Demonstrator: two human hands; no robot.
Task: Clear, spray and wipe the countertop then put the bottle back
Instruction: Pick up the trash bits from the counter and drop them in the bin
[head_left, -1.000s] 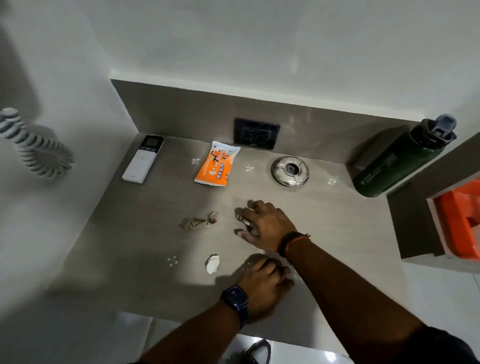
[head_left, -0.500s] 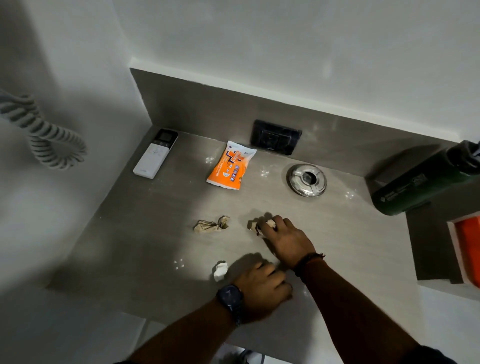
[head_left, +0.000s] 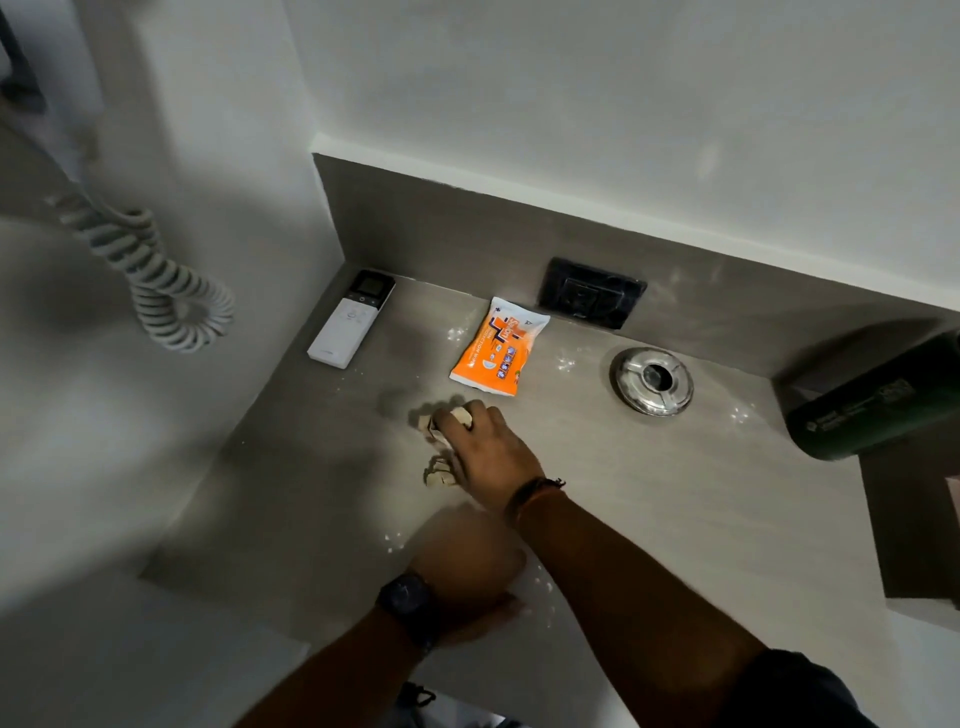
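The grey countertop (head_left: 675, 519) fills the corner under white walls. My right hand (head_left: 485, 452) reaches across its middle, fingers closed on a pale crumpled paper scrap (head_left: 457, 417). A tan twisted scrap (head_left: 439, 475) lies against the hand's left side. Nearer the front edge my left hand (head_left: 467, 574) rests on the counter, blurred, with fingers curled; what is under it is hidden. A dark green bottle (head_left: 878, 410) leans at the far right, partly cut off by the frame.
An orange wipes packet (head_left: 498, 345), a white remote (head_left: 350, 319) and a steel ashtray (head_left: 652, 382) lie along the back. A black wall socket (head_left: 589, 299) sits in the backsplash. A coiled grey cord (head_left: 171, 291) hangs on the left wall. White specks dot the counter.
My right hand has moved left with the pale scrap to the tan twisted scrap. My left hand has slid over the spot where the small white scrap lay, which no longer shows.
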